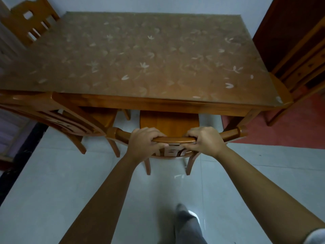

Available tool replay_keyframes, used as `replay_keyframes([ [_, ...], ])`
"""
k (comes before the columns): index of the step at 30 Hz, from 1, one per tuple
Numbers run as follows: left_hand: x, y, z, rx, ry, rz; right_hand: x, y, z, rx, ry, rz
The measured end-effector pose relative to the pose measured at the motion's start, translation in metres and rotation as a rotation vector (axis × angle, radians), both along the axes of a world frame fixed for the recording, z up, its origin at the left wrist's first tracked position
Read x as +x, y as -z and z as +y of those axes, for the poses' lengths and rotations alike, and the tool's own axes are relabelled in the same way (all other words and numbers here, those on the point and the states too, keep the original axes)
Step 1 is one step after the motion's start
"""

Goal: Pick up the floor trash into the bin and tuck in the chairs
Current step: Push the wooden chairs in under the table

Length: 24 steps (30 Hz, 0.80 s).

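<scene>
**A:** What is nearest, low in the frame?

**B:** Two bare forearms reach up. The left hand (144,143) and right hand (204,140) each curl tightly round the chair (174,139) at its top rail, probably to push it.

**A:** And beyond?

**B:** Its seat lies partly under the table (140,101). A second chair (66,118) stands mid-left. No bin or trash shows.

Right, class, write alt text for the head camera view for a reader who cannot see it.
A person's left hand and right hand grip the top rail of a wooden chair whose seat sits partly under a wooden table with a leaf-patterned cover. A second chair stands to the left, on a pale tiled floor.
</scene>
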State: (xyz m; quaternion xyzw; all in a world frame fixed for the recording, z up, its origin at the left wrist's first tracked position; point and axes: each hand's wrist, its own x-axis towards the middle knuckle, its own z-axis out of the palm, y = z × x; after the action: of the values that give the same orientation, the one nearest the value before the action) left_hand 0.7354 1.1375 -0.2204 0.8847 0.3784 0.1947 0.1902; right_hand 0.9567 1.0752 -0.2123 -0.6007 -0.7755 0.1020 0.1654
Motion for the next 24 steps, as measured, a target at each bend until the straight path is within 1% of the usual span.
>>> replay_keyframes([
  [2, -0.002, 0.001, 0.018, -0.019, -0.002, -0.004, -0.002, 0.0, 0.016, 0.008, 0.005, -0.003],
  [10, -0.008, 0.0, 0.097, 0.02, 0.025, -0.012, -0.009, 0.004, 0.09, 0.03, 0.037, -0.007],
  [16, -0.008, -0.001, 0.157, -0.016, 0.052, 0.031, -0.011, 0.003, 0.142, 0.032, 0.069, 0.042],
  [24, -0.007, 0.0, 0.197, -0.02, 0.064, 0.015, -0.011, 0.001, 0.176, 0.011, 0.092, 0.059],
])
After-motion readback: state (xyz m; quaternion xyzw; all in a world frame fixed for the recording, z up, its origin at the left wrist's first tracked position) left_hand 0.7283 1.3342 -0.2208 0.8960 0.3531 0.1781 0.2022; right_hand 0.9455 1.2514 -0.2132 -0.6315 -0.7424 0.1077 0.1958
